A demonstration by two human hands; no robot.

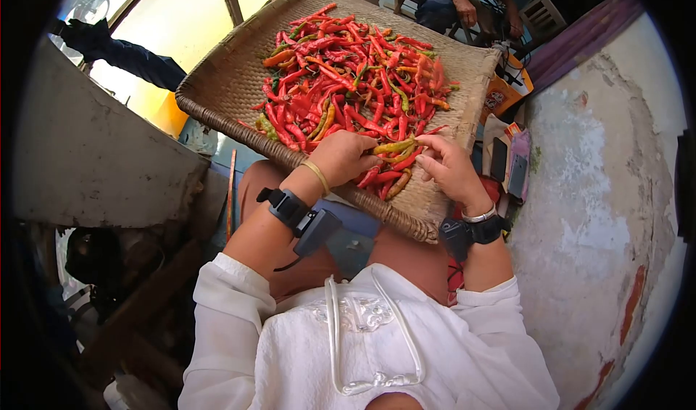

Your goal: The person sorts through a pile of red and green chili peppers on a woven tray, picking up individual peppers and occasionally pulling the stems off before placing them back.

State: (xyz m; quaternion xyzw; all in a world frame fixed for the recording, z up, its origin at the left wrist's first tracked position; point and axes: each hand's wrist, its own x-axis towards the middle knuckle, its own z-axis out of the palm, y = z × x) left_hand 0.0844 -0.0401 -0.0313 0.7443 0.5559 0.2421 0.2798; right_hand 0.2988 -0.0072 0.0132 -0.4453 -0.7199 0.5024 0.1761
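Note:
A yellow-green chili pepper [394, 147] is stretched between my two hands above the near edge of the pepper pile. My left hand [339, 160] is closed on one end of it, with the fingertips partly hidden. At its other end, the thumb and fingers of my right hand [451, 169] pinch near the stem. Just below lie several red and orange-green peppers [397, 181]. Beyond my hands a large heap of mostly red chili peppers [333, 76] spreads over a shallow woven tray [221, 84], which rests at my knees.
Another person's hand [464, 10] shows at the top right. A rough pale wall [594, 163] stands close on the right, near an orange box [500, 94] and phone-like dark objects [518, 176]. On the left are a folded dark umbrella [138, 60] and a grey curved surface [94, 149].

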